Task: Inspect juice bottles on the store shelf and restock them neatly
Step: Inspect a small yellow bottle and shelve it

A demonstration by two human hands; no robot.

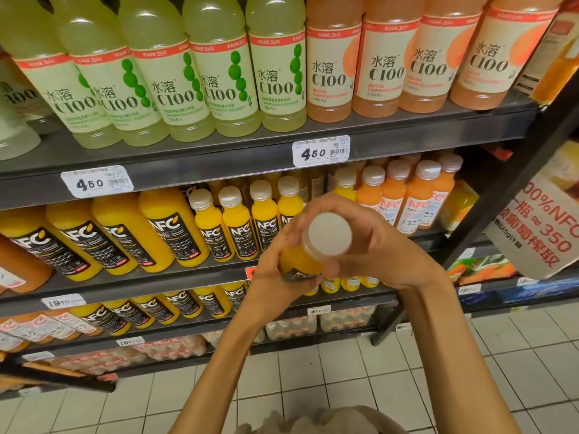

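A small bottle was held between the left hand and right hand, near the middle shelf. On it, large bottles stood left of small bottles. The upper shelf lay above.

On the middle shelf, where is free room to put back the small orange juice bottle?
Both hands hide the likely slot, between the small yellow NFC bottles and the paler orange bottles. Left of there, the large NFC bottles stand packed tightly.
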